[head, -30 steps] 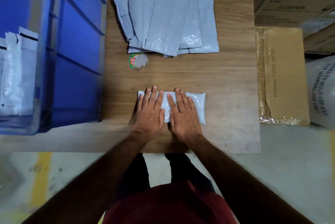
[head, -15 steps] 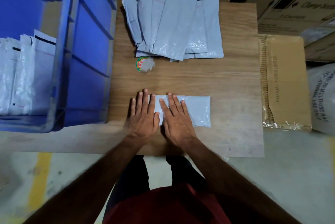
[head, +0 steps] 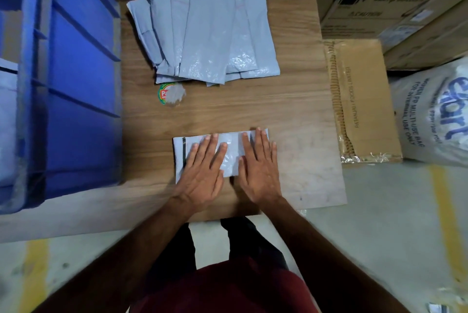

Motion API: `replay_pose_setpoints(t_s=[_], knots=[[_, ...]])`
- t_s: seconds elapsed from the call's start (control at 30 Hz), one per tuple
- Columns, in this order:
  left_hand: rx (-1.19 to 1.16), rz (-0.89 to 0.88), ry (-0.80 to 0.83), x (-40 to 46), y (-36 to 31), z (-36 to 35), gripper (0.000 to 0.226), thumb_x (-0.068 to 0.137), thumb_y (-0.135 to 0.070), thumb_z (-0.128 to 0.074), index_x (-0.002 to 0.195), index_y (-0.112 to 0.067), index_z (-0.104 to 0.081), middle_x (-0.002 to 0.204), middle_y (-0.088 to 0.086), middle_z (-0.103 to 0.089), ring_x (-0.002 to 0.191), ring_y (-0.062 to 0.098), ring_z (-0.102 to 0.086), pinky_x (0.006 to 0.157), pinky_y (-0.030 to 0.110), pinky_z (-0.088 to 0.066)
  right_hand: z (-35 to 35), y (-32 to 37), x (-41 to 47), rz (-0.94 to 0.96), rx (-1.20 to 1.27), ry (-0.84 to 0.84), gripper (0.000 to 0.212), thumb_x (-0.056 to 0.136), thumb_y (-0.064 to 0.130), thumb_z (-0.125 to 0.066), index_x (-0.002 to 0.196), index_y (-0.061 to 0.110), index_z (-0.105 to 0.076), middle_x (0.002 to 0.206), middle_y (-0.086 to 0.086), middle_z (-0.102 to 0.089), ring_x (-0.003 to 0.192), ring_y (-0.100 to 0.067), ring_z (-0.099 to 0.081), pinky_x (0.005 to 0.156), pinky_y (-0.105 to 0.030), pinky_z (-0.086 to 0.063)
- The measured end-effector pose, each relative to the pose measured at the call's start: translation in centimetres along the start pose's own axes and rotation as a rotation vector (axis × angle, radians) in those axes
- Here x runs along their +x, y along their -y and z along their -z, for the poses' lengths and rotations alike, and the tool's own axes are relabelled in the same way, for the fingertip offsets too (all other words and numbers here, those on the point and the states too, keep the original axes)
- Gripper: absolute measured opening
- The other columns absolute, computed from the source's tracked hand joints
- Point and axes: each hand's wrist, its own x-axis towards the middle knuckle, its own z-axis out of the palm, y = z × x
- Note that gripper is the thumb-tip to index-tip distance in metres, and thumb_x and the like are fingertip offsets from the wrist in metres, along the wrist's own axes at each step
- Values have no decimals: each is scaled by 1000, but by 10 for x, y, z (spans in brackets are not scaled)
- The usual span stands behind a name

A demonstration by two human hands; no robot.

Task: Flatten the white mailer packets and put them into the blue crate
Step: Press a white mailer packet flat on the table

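One white mailer packet point(head: 231, 153) lies flat and sideways near the front of the wooden table point(head: 291, 110). Both palms press down on it with straight fingers: my left hand point(head: 202, 171) covers its left half, my right hand point(head: 259, 168) its right end. A black strip shows at the packet's left edge. A fanned pile of several more white mailers point(head: 207, 34) lies at the back of the table. The blue crate point(head: 76, 84) stands to the left, with white packets point(head: 7, 122) inside at the frame's edge.
A round green and red sticker point(head: 170, 94) lies on the table in front of the pile. A flat cardboard box point(head: 359, 102) sits right of the table, a white printed sack point(head: 435, 115) beyond it. Large cardboard cartons point(head: 379, 3) stand behind.
Both hands have slid to the right along the packet, the right one reaching its right end. The packet's left end with the black strip is now uncovered. The head camera shifted slightly.
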Motion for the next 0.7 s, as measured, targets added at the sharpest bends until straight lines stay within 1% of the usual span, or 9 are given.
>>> replay_pose_setpoints(t_s=[0.07,0.2,0.33,0.4,0.5,0.57,0.63,0.7], knots=[[5,-53,2,1,-3,-4,70,100,-36,-42,162,-12,-19,169,17,-9,157,32,-7,123,55,-18,-1,-8,-4,-37,-19,8,61,106,34,-35,163,18,-16,171,-11,-4,158,-24,4,126,-53,-9],[-22,-20,18,1,-5,-7,71,101,-43,-42,162,-15,-19,169,15,-9,157,31,-7,122,55,-19,-3,-11,-3,-18,-50,46,62,107,37,-30,163,20,-12,171,-9,-1,158,-23,5,126,-52,-11],[-20,-66,65,0,4,1,79,99,-52,-45,163,-18,-15,170,14,-5,157,32,-3,124,54,-16,3,-8,-4,-40,-47,83,64,106,39,-32,163,19,-13,171,-10,2,157,-24,8,125,-54,-10],[-20,-64,59,-7,17,6,80,98,-56,-46,162,-18,-18,169,15,-7,157,32,-5,125,54,-14,10,-9,-9,32,-19,88,68,104,42,-40,163,18,-16,170,-13,-1,158,-26,6,125,-55,-8],[43,-88,49,-16,36,6,71,101,-55,-40,161,-20,-26,169,14,-14,156,31,-13,123,52,-20,17,-13,-22,202,-48,116,79,99,48,-52,163,16,-18,170,-13,-2,158,-27,2,126,-54,-6],[85,-120,51,-14,41,9,65,100,-48,-42,159,-23,-31,167,14,-20,153,32,-24,122,48,-25,16,-14,-27,239,-107,148,83,97,49,-53,163,15,-16,170,-14,-1,158,-28,2,126,-54,-9],[77,-146,40,-7,42,16,61,98,-41,-39,157,-25,-37,164,16,-29,147,33,-37,118,45,-33,14,-10,-27,218,-154,155,79,96,43,-49,162,13,-18,170,-16,-5,157,-30,-3,124,-55,-14],[46,-176,32,-3,43,24,60,99,-39,-36,158,-26,-34,164,15,-28,140,33,-46,113,43,-42,18,1,-21,187,-204,144,72,93,30,-39,161,11,-23,168,-19,-14,155,-35,-17,122,-55,-23]])
